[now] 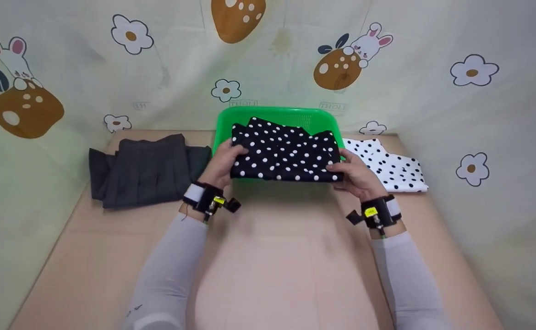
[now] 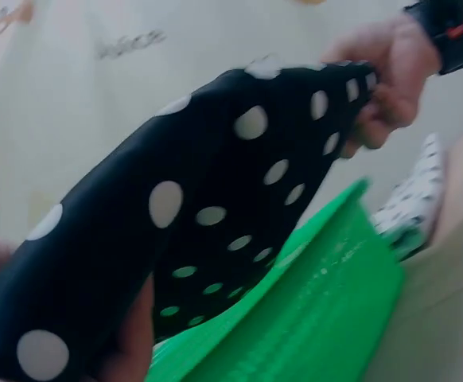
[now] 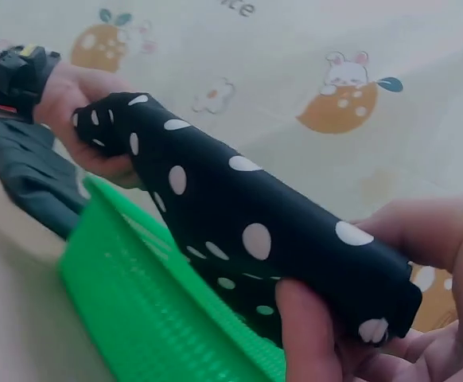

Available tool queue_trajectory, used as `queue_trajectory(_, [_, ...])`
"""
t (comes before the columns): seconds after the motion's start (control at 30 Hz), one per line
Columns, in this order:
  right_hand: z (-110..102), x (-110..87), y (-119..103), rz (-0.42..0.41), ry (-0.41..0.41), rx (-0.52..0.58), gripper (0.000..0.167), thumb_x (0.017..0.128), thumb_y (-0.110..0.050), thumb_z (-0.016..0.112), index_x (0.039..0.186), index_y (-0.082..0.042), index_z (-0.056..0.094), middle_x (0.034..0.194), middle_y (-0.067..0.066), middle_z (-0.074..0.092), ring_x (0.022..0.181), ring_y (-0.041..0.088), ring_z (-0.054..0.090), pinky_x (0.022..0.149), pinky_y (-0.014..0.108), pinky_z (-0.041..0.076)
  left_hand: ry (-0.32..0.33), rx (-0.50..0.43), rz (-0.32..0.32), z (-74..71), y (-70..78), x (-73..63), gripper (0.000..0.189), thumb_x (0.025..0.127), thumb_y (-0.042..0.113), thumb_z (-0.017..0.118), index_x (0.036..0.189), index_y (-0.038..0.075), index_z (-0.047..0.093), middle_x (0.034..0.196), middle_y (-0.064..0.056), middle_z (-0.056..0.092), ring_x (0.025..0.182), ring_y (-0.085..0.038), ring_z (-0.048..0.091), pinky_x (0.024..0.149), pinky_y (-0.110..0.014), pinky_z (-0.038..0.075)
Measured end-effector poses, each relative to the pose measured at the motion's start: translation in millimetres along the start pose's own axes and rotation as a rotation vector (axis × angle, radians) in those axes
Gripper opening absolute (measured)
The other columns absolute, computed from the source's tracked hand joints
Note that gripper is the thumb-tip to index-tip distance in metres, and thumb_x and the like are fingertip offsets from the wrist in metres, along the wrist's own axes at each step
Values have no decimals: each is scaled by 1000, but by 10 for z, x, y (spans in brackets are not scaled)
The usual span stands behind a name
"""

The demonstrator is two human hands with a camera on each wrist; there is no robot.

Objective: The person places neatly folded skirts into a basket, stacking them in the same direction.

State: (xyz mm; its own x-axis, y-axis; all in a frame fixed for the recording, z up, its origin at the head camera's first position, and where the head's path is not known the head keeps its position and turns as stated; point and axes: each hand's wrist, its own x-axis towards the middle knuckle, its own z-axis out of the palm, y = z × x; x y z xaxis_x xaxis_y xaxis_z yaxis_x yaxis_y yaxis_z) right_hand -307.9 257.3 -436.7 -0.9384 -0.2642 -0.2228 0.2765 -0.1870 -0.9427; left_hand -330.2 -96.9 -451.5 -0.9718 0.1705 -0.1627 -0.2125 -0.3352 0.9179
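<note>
A folded black cloth with white polka dots (image 1: 286, 151) is held up between both hands, over the front of a green plastic basket (image 1: 277, 111). My left hand (image 1: 222, 162) grips its left edge, thumb on the near face. At the opposite edge, my right hand (image 1: 357, 174) pinches the cloth between thumb and fingers. In the left wrist view the black cloth (image 2: 208, 183) slants above the basket's wall (image 2: 311, 294). The right wrist view shows the thick folded edge of the cloth (image 3: 295, 223) between thumb and fingers. Most of the basket's inside is hidden behind the cloth.
A folded dark grey pleated garment (image 1: 149, 172) lies on the table (image 1: 272, 261) left of the basket. To the right lies a folded white cloth with black dots (image 1: 391, 167). A curtain with rabbits and flowers (image 1: 172, 91) stands behind and at both sides.
</note>
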Motion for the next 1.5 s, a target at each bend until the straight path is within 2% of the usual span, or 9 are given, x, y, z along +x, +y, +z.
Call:
queue_trajectory(0.2, [33, 321, -54, -55, 151, -28, 48, 92, 9, 66, 136, -7, 53, 117, 10, 71, 93, 22, 80, 82, 37, 66, -26, -71, -7, -54, 110, 242, 57, 100, -1, 54, 156, 3, 42, 125, -13, 64, 97, -19, 75, 77, -29, 65])
queue_trajectory(0.3, [54, 419, -49, -82, 223, -84, 49, 93, 9, 67, 138, -6, 54, 116, 10, 72, 90, 20, 79, 78, 35, 66, 18, -42, 38, -16, 152, 290, 61, 97, -6, 54, 156, 1, 42, 127, -16, 63, 93, -19, 74, 74, -27, 65])
queue_trajectory(0.47, [155, 487, -21, -171, 368, -379, 51, 94, 1, 72, 143, -7, 58, 122, 13, 74, 96, 16, 75, 82, 28, 63, 137, 194, 119, 67, 150, 362, 61, 94, -12, 55, 153, 0, 45, 136, -24, 65, 108, -26, 71, 85, -30, 62])
queue_trajectory(0.63, [276, 504, 33, -278, 509, -686, 47, 92, -5, 76, 137, -9, 65, 121, 17, 75, 105, 26, 71, 88, 35, 58, 223, 417, 146, 116, 76, 411, 59, 100, -8, 54, 156, 6, 44, 140, -24, 65, 125, -33, 66, 102, -41, 57])
queue_trajectory(0.77, [330, 516, 83, -348, 564, -837, 44, 92, -7, 77, 134, -9, 67, 118, 16, 75, 110, 31, 67, 95, 45, 55, 283, 574, 182, 124, 27, 416, 59, 102, -2, 57, 158, 10, 43, 142, -19, 64, 128, -32, 63, 106, -44, 54])
queue_trajectory(0.9, [320, 556, 128, -416, 627, -954, 49, 92, -12, 80, 138, -7, 65, 124, 17, 72, 117, 35, 66, 102, 50, 52, 319, 682, 255, 108, 27, 380, 66, 101, 5, 58, 163, 13, 35, 157, -21, 52, 137, -37, 56, 104, -47, 51])
queue_trajectory(1.0, [283, 573, 146, -438, 652, -966, 52, 91, -14, 81, 140, -6, 64, 130, 17, 69, 122, 34, 64, 106, 49, 51, 342, 692, 292, 102, 51, 339, 67, 101, 8, 58, 163, 16, 33, 164, -20, 44, 146, -37, 49, 110, -49, 48])
queue_trajectory(1.13, [226, 582, 144, -436, 670, -913, 48, 93, -14, 79, 139, -7, 65, 132, 16, 68, 123, 33, 63, 108, 47, 51, 368, 664, 321, 115, 55, 320, 63, 101, 9, 58, 160, 17, 39, 163, -16, 48, 150, -33, 46, 121, -48, 43])
queue_trajectory(1.5, [165, 635, 129, -435, 677, -882, 39, 93, -14, 76, 131, -6, 70, 128, 15, 72, 119, 33, 66, 106, 47, 52, 383, 663, 363, 175, -12, 343, 57, 101, 10, 59, 156, 17, 45, 157, -12, 55, 144, -30, 52, 117, -47, 47])
